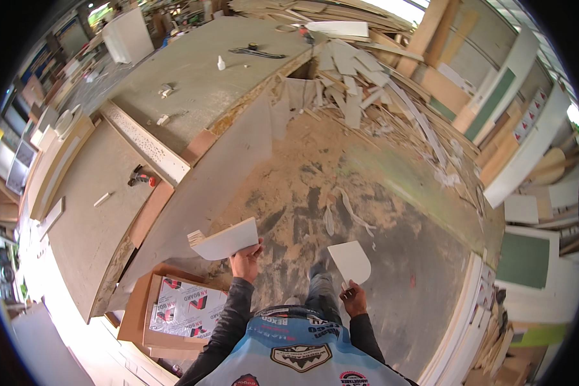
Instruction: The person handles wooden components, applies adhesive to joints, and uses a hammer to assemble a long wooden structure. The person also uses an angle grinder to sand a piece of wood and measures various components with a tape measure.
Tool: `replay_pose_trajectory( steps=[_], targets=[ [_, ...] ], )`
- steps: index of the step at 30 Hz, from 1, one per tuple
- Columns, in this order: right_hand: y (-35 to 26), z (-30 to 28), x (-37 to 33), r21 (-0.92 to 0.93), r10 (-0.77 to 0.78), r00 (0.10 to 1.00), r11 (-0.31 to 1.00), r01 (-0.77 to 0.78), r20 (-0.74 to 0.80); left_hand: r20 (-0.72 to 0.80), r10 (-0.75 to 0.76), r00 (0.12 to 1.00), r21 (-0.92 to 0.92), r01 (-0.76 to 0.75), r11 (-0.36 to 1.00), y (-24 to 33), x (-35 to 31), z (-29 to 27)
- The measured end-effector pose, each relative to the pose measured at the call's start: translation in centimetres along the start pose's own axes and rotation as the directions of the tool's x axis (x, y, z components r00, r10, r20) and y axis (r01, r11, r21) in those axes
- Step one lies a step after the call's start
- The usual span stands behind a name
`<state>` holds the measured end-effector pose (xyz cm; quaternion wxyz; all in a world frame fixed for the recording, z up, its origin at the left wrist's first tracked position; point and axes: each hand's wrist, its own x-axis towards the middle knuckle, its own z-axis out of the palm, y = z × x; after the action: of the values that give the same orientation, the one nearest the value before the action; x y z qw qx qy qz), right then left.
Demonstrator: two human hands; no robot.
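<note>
My left hand (245, 262) is closed around a stack of white board pieces (228, 240), held up beside the workbench's near side. Their pale cut edges show at the stack's left end. My right hand (353, 300) pinches the lower edge of a single flat white panel (350, 262) with one rounded corner. This panel is held over the dusty floor, apart from the stack. Below and left of the stack stands an open cardboard box (141, 310) with a printed silvery sheet (186, 307) in it.
The long workbench (199, 71) runs along the left, bearing a red-handled power tool (141, 176), a white bottle (221, 63) and a shallow white tray-like frame (145, 141). Scrap boards (354, 71) pile up at the far right. White strips (344, 209) lie on the sawdust-covered floor (289, 167).
</note>
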<state>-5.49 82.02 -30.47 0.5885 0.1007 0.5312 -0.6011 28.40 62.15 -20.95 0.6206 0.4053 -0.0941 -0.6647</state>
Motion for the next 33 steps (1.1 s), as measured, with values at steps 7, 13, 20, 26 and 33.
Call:
replay_pose_trajectory(
  steps=[7, 13, 20, 26, 33],
  targets=[
    [-11.2, 14.8, 14.3, -0.323, -0.025, 0.981, 0.942, 0.087, 0.19, -0.263, 0.278, 0.924, 0.049, -0.275, 0.96, 1.5, 14.1, 5.5],
    [-20.1, 33.4, 28.7, -0.415, 0.062, 0.923, 0.903, 0.11, 0.379, -0.394, 0.563, 0.726, 0.229, -0.515, 0.826, 6.9, 22.5, 13.0],
    [-27.8, 58.4, 36.1, -0.582, -0.101, 0.775, 0.602, 0.547, 0.624, -0.528, 0.762, 0.376, 0.537, -0.547, 0.642, 11.1, 31.1, 15.6],
    [-30.2, 76.8, 39.4, -0.46, -0.144, 0.447, -0.069, 0.885, 0.883, -0.532, 0.754, 0.386, 0.539, -0.533, 0.653, 14.4, 43.2, 11.5],
    [-26.9, 93.8, 45.5, -0.13, -0.003, 0.156, -0.562, 0.817, 0.988, -0.684, 0.651, 0.329, 0.369, -0.613, 0.698, 19.2, 50.5, 19.0]
  ],
)
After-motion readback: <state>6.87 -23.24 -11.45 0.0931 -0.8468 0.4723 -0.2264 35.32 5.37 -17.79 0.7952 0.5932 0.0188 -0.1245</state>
